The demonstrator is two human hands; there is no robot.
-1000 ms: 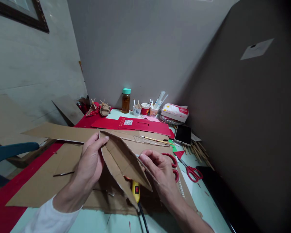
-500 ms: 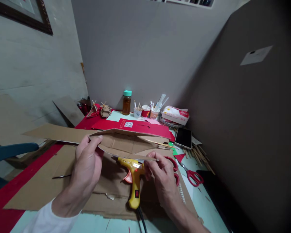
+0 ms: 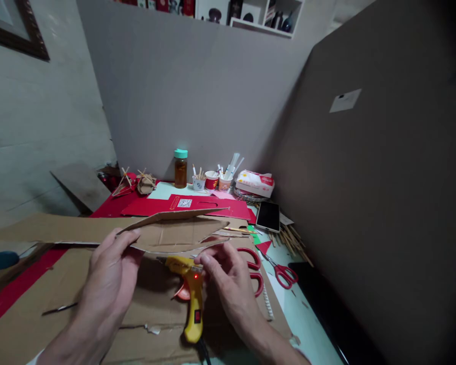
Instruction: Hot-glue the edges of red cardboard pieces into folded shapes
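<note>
A folded cardboard piece [image 3: 175, 233] is held up in front of me, its layers spread apart and tapering to points on the right. At its left end my left hand [image 3: 117, 268] is closed, the thumb on top and the fingers below. My right hand [image 3: 228, 274] is closed with bent fingers at the lower layer's right edge; the exact contact is partly hidden. Below the cardboard lies a yellow glue gun [image 3: 194, 309] with its red light lit, resting on a flat cardboard sheet [image 3: 144, 299]. A long cardboard strip [image 3: 68, 228] reaches out to the left.
Red-handled scissors [image 3: 285, 276] and a phone [image 3: 268, 216] lie to the right, near a bundle of thin sticks [image 3: 291, 238]. Behind are a red card [image 3: 155, 204], a bottle [image 3: 180, 172], cups of pens and sticks [image 3: 212, 181], and a tissue pack [image 3: 254, 183].
The cardboard's layers have parted at the right end, and the upper one now points free. My right hand has shifted slightly along the lower edge. The whole view has swung right and upward.
</note>
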